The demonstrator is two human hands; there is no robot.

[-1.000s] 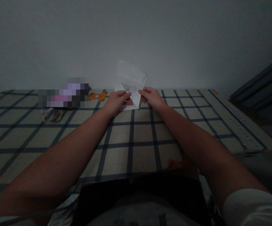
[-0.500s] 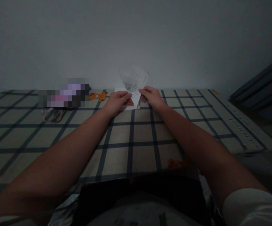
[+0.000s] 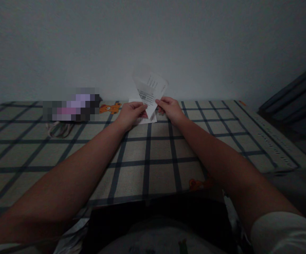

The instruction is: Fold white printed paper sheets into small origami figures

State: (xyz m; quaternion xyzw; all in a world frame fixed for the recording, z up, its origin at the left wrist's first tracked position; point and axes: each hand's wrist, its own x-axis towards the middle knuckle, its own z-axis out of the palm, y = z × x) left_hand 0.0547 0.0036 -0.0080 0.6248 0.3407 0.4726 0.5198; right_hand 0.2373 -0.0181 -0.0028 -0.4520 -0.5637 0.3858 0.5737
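Note:
A white printed sheet of paper (image 3: 153, 93) is held up between my hands near the far edge of the table, its lower part tapering to a point. My left hand (image 3: 132, 112) pinches the paper low on its left side. At its right edge, my right hand (image 3: 169, 107) grips the sheet between thumb and fingers. Another white paper (image 3: 151, 119) lies flat on the cloth beneath, partly covered by my left hand and the raised sheet. The print is too small and dim to read.
A checked tablecloth (image 3: 126, 155) with bear prints covers the table. At the back left sits a blurred-out purple and pink item (image 3: 80, 104) with a looped strap (image 3: 60, 130). A pale wall (image 3: 195, 46) rises behind; dark folded fabric (image 3: 295, 98) hangs at the right.
The raised sheet has shifted slightly, and its lower tip sits a little higher and further left. Both hands keep their hold and have barely moved.

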